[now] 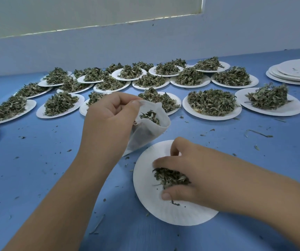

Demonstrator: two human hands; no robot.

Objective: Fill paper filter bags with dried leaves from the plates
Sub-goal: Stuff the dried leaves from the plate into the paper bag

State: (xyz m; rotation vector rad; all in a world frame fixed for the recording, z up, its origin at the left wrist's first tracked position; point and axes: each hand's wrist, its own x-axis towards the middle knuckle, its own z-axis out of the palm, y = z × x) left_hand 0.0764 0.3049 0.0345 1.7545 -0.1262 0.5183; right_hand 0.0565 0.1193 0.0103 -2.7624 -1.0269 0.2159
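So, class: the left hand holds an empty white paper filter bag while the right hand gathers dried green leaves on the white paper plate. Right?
Not empty: the head view shows dried green leaves inside the white paper filter bag that the left hand holds. The rest stands.

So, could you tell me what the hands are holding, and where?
Left hand pinches the filter bag at its rim; right hand grips dried leaves.

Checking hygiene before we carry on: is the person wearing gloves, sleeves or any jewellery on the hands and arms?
No gloves. The left hand and right hand are both bare, and the nails that show are short and unpainted. No ring, watch or bracelet is visible. The left arm and right arm are uncovered to the picture's edge; no sleeve shows.
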